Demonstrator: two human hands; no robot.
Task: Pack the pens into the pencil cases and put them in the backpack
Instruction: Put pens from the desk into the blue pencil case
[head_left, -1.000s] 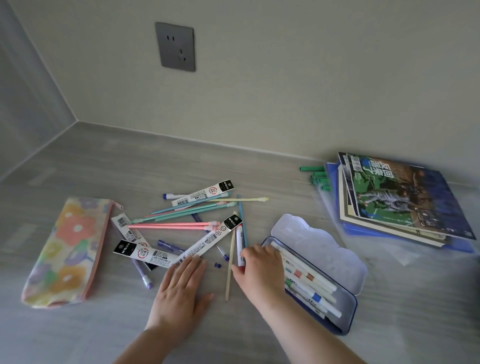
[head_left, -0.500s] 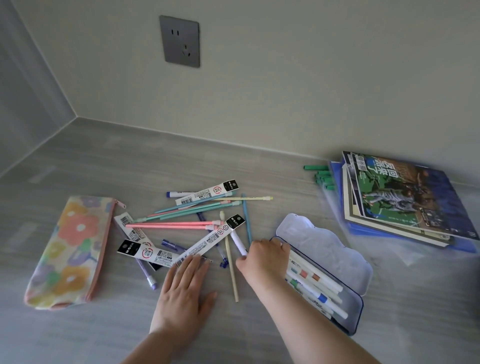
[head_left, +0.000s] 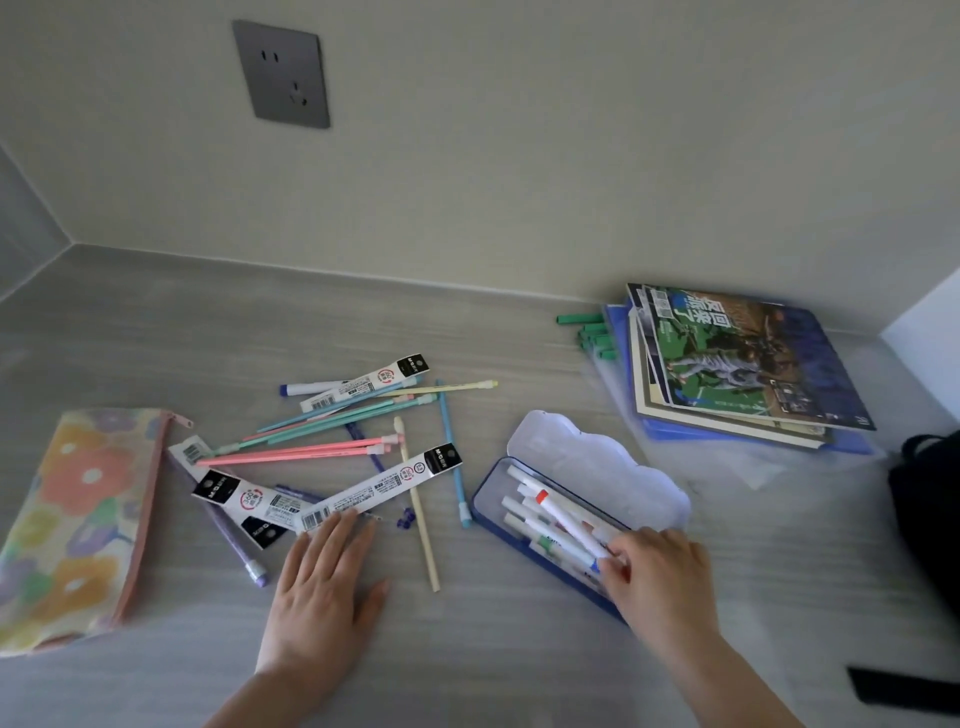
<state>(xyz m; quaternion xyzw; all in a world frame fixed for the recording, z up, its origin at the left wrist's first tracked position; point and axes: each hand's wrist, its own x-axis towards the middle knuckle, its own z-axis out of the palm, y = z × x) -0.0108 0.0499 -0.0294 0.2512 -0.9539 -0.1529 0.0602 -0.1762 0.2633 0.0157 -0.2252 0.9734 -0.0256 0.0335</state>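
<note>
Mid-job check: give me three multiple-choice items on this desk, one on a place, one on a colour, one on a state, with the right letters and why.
1. Where does the floral pencil case lie?
A. left of the loose pens
B. on the magazines
C. inside the tin

2. What colour is the cap of the pen in the right hand?
A. green
B. orange-red
C. black

3. What state is the blue tin case in?
A. lid shut
B. upside down
C. lid open, pens inside

Answers:
1 A, it lies at the desk's left edge, beside the pen pile.
2 B, the cap end pointing away from the grip is orange-red.
3 C, the white lid is swung back and white pens lie in the tray.
</note>
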